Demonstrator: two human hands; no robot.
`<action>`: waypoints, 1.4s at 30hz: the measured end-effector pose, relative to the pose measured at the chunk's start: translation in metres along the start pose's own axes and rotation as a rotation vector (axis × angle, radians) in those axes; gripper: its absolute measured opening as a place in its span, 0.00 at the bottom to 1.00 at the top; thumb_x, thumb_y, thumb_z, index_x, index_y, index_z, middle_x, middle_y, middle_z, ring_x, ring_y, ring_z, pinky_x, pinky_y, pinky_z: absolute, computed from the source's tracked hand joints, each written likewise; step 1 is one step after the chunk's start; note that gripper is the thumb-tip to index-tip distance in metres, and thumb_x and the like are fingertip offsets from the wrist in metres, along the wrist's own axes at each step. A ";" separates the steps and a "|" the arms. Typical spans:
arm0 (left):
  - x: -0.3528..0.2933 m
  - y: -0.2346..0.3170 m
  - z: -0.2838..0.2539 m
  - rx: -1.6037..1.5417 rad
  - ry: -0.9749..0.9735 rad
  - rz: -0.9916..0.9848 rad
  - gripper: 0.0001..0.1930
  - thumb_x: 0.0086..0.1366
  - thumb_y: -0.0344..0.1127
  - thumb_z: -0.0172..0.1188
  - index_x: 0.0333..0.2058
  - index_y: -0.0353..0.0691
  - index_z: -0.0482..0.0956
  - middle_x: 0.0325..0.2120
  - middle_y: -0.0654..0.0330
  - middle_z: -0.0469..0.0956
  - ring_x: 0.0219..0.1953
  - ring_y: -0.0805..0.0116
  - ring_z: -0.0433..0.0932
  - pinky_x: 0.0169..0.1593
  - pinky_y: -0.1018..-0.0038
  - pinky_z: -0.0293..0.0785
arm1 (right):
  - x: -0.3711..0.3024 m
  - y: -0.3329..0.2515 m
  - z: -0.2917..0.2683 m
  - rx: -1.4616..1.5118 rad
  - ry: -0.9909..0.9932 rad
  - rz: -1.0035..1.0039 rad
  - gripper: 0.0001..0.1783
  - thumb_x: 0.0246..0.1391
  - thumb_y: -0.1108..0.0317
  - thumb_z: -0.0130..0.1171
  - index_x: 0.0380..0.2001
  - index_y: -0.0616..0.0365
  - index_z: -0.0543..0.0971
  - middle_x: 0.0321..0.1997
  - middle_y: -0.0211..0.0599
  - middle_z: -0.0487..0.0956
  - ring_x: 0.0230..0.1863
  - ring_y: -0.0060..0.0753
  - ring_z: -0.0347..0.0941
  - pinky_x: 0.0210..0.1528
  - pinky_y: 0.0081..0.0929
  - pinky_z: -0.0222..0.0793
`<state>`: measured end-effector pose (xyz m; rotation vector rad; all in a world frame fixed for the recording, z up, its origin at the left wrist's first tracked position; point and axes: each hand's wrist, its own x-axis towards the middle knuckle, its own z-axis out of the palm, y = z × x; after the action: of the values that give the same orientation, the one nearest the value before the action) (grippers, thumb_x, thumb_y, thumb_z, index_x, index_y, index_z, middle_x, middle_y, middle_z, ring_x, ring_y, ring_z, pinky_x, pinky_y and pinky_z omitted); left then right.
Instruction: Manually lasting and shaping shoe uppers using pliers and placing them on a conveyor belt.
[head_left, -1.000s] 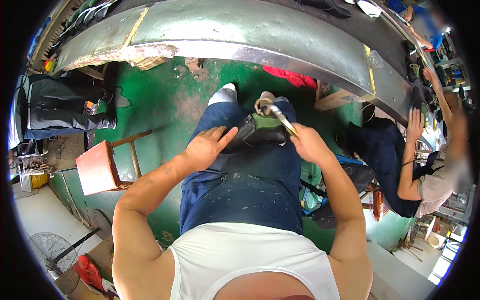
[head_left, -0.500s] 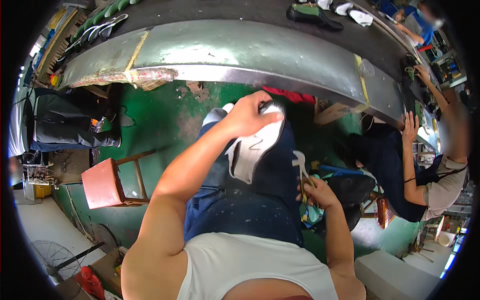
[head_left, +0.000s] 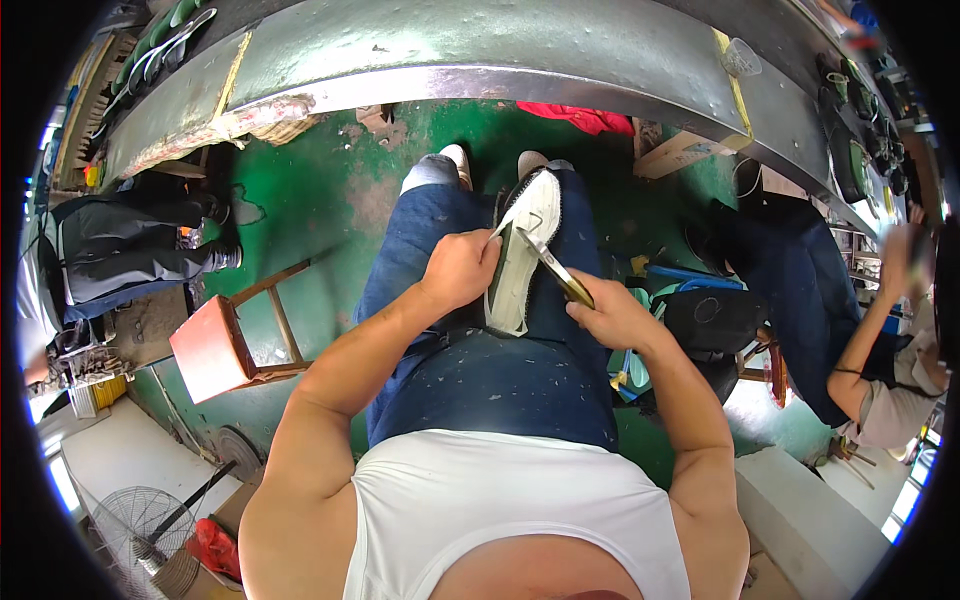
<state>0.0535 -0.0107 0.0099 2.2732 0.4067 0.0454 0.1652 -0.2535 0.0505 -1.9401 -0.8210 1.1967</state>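
A shoe point(head_left: 512, 283) lies bottom up along my thighs, its toe pointing away from me. Its underside is pale, with a dark serrated edge along the rim. My left hand point(head_left: 463, 268) is closed at the shoe's left edge, pinching a white strip of its material. From the right, my right hand point(head_left: 617, 315) grips a pair of lasting pincers point(head_left: 553, 266) with a silver head and yellowish handles. The head of the pincers rests over the middle of the pale underside, close to my left fingertips. Whether the jaws hold anything is too small to tell.
A metal-edged workbench point(head_left: 420, 88) runs across the front. To the left stand a reddish stool point(head_left: 212, 350) and a wire fan point(head_left: 140, 520). A black bag point(head_left: 712, 318) is beside my right leg. Another person point(head_left: 890, 380) sits at the right; someone in dark trousers point(head_left: 130, 245) is at the left.
The shoe has come down from my raised left hand onto my thighs. My left hand has shifted from its toe to its left edge. My right hand has brought the pincers up to the shoe.
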 end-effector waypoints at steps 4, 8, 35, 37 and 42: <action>-0.003 0.001 0.009 0.074 0.077 0.166 0.09 0.68 0.34 0.54 0.34 0.36 0.79 0.24 0.45 0.79 0.29 0.42 0.79 0.35 0.54 0.75 | 0.014 -0.029 -0.023 -0.195 -0.022 -0.071 0.15 0.58 0.67 0.59 0.45 0.64 0.72 0.31 0.50 0.76 0.35 0.45 0.78 0.40 0.40 0.73; -0.006 0.020 0.009 0.143 0.132 0.281 0.13 0.69 0.37 0.54 0.26 0.38 0.73 0.18 0.49 0.75 0.24 0.46 0.78 0.28 0.55 0.75 | 0.030 -0.054 -0.061 0.130 -0.389 0.369 0.12 0.61 0.67 0.58 0.44 0.62 0.75 0.33 0.37 0.80 0.33 0.26 0.78 0.32 0.31 0.75; 0.017 -0.024 0.048 -1.105 -0.017 -0.395 0.32 0.76 0.41 0.52 0.73 0.47 0.52 0.65 0.57 0.66 0.63 0.68 0.65 0.66 0.73 0.61 | 0.064 -0.016 -0.014 0.451 -0.152 0.311 0.11 0.64 0.66 0.56 0.40 0.64 0.77 0.33 0.37 0.80 0.31 0.26 0.77 0.25 0.27 0.71; 0.016 -0.026 0.051 -0.971 0.020 -0.336 0.32 0.75 0.38 0.51 0.73 0.44 0.51 0.66 0.54 0.65 0.65 0.66 0.64 0.67 0.73 0.60 | 0.061 -0.014 -0.001 0.461 -0.067 0.278 0.12 0.66 0.63 0.55 0.41 0.63 0.77 0.30 0.32 0.80 0.24 0.19 0.72 0.21 0.19 0.66; 0.014 -0.036 0.051 -0.537 0.099 -0.057 0.30 0.75 0.34 0.48 0.72 0.44 0.54 0.63 0.47 0.68 0.63 0.58 0.69 0.66 0.72 0.62 | 0.066 0.004 0.037 0.561 0.029 0.243 0.11 0.66 0.62 0.55 0.38 0.61 0.77 0.27 0.31 0.79 0.22 0.18 0.69 0.22 0.19 0.65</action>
<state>0.0656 -0.0206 -0.0518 1.7340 0.4489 0.2136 0.1562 -0.1942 0.0038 -1.6073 -0.1938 1.3589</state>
